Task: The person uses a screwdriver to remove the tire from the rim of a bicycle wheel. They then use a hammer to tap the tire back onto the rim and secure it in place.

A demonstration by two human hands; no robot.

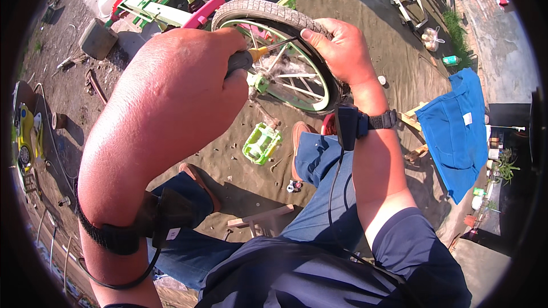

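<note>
A small bicycle wheel with a dusty tyre point(260, 8) and pale green rim point(324, 104) stands tilted in front of me. My left hand point(200, 63) is wrapped round the dark and yellow handle of a screwdriver point(259, 52). Its thin shaft reaches across the spokes toward the tyre's right side, where I cannot make out the tip clearly. At that side my right hand point(344, 51) grips the tyre, thumb on the near face and fingers partly hidden behind. Below the hub, a bright green pedal point(262, 144) hangs from its crank.
A pale green and pink bike frame point(165, 14) lies beyond my left hand. Blue cloth point(456, 134) drapes at the right. Between my feet is a low wooden stool point(260, 217). A stone block point(98, 40) and a yellow toy car point(24, 131) are on the left.
</note>
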